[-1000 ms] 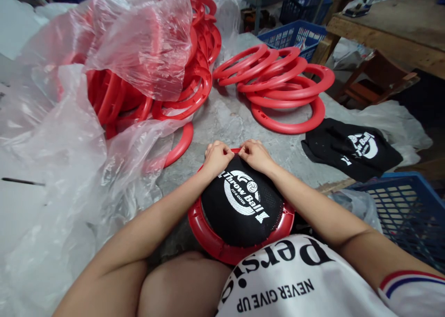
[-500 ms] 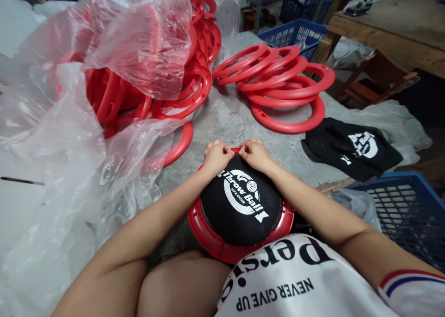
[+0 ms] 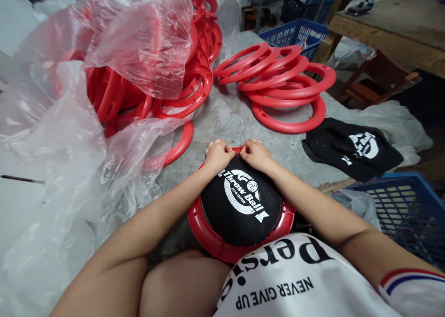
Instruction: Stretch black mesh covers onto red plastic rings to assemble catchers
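Observation:
A round black fabric printed "Throw Ball" in white lies across a red plastic ring that rests against my body. Along the ring's far edge, my left hand pinches the fabric's rim with thumb and fingers. Close beside it, my right hand pinches the same rim just to the right. Both hands are closed, and a short stretch of red ring shows between them. The fingertips' undersides are hidden. On the near side the ring's red face is bare below the fabric.
Clear plastic sheeting covers a heap of red rings at left. More loose red rings are piled ahead. Another black printed fabric lies at right, above a blue crate. A second blue crate stands behind.

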Action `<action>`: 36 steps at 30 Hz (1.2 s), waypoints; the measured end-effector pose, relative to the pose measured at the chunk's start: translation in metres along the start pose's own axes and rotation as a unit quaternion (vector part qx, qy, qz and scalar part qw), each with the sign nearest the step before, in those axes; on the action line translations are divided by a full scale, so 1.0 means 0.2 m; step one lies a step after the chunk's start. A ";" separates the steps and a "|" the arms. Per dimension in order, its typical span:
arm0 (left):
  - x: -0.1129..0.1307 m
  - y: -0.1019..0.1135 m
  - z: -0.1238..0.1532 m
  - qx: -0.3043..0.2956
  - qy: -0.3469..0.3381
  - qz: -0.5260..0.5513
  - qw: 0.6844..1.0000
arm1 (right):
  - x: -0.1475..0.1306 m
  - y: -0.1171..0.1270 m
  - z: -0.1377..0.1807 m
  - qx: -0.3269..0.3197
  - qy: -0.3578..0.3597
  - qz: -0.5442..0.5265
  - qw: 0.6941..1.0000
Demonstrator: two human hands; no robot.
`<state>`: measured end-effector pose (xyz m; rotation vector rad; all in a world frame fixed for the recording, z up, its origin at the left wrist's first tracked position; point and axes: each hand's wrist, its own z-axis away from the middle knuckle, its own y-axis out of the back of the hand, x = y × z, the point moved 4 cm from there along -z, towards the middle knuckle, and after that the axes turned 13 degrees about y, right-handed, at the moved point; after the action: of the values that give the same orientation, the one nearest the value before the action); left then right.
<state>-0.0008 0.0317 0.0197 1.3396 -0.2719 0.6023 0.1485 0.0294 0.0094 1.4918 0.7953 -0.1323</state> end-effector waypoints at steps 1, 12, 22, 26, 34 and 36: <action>0.00 0.00 0.00 0.003 0.001 -0.003 1.000 | 0.00 0.00 0.00 -0.001 -0.003 -0.002 1.000; -0.08 0.01 -0.02 -0.024 -0.058 0.057 0.996 | 0.08 0.00 -0.01 0.081 -0.053 -0.142 0.985; -0.04 0.04 0.03 -0.053 -0.124 0.019 0.991 | 0.09 -0.02 -0.01 0.089 -0.044 -0.146 0.984; -0.08 0.07 0.05 -0.071 -0.130 0.025 0.989 | 0.08 -0.01 0.00 0.083 -0.040 -0.132 0.987; -0.16 0.09 0.05 -0.051 -0.094 0.070 0.992 | 0.07 -0.01 0.00 0.077 -0.030 -0.106 0.991; -0.17 0.09 0.05 -0.044 -0.084 0.060 0.994 | 0.07 -0.01 0.00 0.079 -0.014 -0.093 0.992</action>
<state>-0.0365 0.0154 0.0203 1.2971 -0.5143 0.5712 0.1580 0.0343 0.0003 1.5588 0.9180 -0.3621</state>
